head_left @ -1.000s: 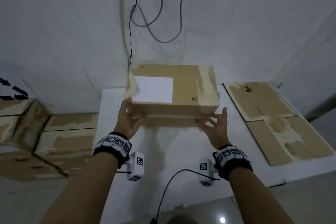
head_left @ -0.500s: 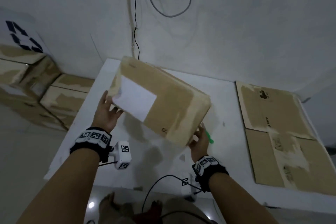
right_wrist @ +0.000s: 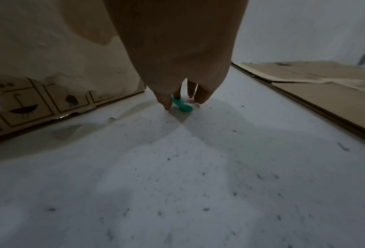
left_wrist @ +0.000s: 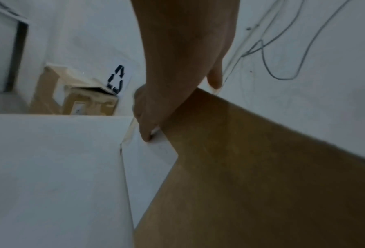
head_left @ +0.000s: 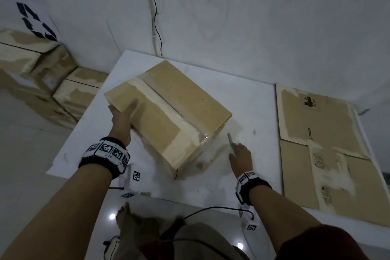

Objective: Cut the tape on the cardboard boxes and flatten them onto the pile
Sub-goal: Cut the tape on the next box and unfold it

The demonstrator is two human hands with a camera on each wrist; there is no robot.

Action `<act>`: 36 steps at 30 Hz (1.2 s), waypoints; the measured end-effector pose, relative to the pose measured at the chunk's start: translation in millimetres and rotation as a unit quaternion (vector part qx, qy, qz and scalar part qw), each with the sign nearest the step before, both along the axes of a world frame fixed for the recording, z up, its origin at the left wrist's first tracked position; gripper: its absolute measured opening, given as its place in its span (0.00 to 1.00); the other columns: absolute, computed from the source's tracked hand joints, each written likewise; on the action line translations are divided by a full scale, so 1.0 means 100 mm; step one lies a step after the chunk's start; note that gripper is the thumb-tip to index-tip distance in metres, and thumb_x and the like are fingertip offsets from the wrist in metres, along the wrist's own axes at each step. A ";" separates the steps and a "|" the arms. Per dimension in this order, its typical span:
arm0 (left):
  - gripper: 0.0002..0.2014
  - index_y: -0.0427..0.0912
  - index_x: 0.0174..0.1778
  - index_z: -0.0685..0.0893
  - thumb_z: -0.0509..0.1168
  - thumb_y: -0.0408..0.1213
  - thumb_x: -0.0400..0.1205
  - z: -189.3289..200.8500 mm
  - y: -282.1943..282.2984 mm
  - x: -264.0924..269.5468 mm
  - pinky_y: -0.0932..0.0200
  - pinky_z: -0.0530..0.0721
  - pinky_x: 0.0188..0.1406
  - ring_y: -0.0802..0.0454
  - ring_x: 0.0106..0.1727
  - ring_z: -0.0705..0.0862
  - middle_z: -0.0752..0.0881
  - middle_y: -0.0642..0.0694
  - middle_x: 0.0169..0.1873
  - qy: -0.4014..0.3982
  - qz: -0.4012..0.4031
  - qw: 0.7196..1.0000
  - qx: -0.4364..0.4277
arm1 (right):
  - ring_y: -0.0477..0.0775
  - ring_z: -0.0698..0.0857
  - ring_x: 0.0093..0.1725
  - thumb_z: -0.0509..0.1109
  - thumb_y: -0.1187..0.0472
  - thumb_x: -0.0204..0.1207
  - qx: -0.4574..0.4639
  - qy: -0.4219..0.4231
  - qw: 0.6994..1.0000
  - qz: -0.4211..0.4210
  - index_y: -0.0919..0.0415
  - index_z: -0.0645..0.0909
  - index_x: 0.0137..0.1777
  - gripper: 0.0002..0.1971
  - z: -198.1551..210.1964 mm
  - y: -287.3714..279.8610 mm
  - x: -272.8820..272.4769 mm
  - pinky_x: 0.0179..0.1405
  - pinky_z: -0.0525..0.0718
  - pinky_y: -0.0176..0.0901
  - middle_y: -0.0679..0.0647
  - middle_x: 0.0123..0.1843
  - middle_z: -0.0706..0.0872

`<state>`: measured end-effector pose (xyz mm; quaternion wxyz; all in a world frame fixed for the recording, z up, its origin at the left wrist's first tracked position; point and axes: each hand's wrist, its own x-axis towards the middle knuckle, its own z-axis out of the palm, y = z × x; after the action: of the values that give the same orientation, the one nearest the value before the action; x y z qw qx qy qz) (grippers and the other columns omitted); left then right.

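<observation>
A brown cardboard box (head_left: 185,95) rests on the white table (head_left: 253,107), turned at an angle, with a strip of clear tape (head_left: 166,107) along its top seam. My left hand (head_left: 122,116) holds the box's left corner, thumb on top. The left wrist view shows the fingers (left_wrist: 147,132) pressing the white label (left_wrist: 156,154) on the box's side (left_wrist: 262,167). My right hand (head_left: 240,154) is down on the table just right of the box's near corner. Its fingertips pinch a green cutter (head_left: 231,143). The cutter's handle (right_wrist: 182,106) lies under my right hand (right_wrist: 182,100).
A pile of flattened cardboard (head_left: 316,129) lies on the table's right side, close to my right hand. Several taped boxes (head_left: 42,74) are stacked on the floor to the left. Cables (head_left: 156,17) hang on the wall behind. A black cable (head_left: 211,210) runs along the table's front edge.
The box was lifted, turned over and set down with its taped seam up. My right hand left the box and came down on the green cutter. My left hand stayed on the box.
</observation>
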<state>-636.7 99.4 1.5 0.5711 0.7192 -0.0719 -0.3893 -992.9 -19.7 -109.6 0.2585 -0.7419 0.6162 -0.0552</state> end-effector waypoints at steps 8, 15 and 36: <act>0.47 0.50 0.85 0.47 0.70 0.53 0.78 0.01 -0.24 -0.09 0.39 0.73 0.70 0.36 0.74 0.69 0.60 0.35 0.77 -0.109 0.042 0.993 0.033 | 0.62 0.83 0.44 0.70 0.70 0.78 -0.011 -0.122 0.981 -0.147 0.73 0.82 0.51 0.05 0.25 0.06 -0.03 0.39 0.75 0.43 0.66 0.47 0.86; 0.44 0.45 0.85 0.50 0.68 0.53 0.80 0.10 -0.53 0.02 0.37 0.72 0.71 0.34 0.75 0.70 0.69 0.33 0.75 -0.165 -0.011 0.985 0.041 | 0.65 0.86 0.40 0.63 0.67 0.84 -0.124 -0.322 0.916 -0.202 0.64 0.77 0.63 0.10 1.00 -0.42 0.30 0.40 0.87 0.56 0.60 0.44 0.84; 0.24 0.53 0.83 0.59 0.42 0.48 0.89 0.15 -0.93 0.10 0.37 0.39 0.80 0.48 0.85 0.48 0.54 0.49 0.84 -0.542 -0.286 0.775 0.151 | 0.55 0.86 0.59 0.68 0.54 0.82 -0.091 -0.173 0.975 0.107 0.56 0.88 0.60 0.12 1.57 -0.89 2.90 0.57 0.78 0.40 0.54 0.59 0.90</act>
<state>-627.0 6.0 16.2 0.1838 0.8344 -0.5125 -0.0860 -702.7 -108.3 47.8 0.2964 -0.8033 0.4718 -0.2106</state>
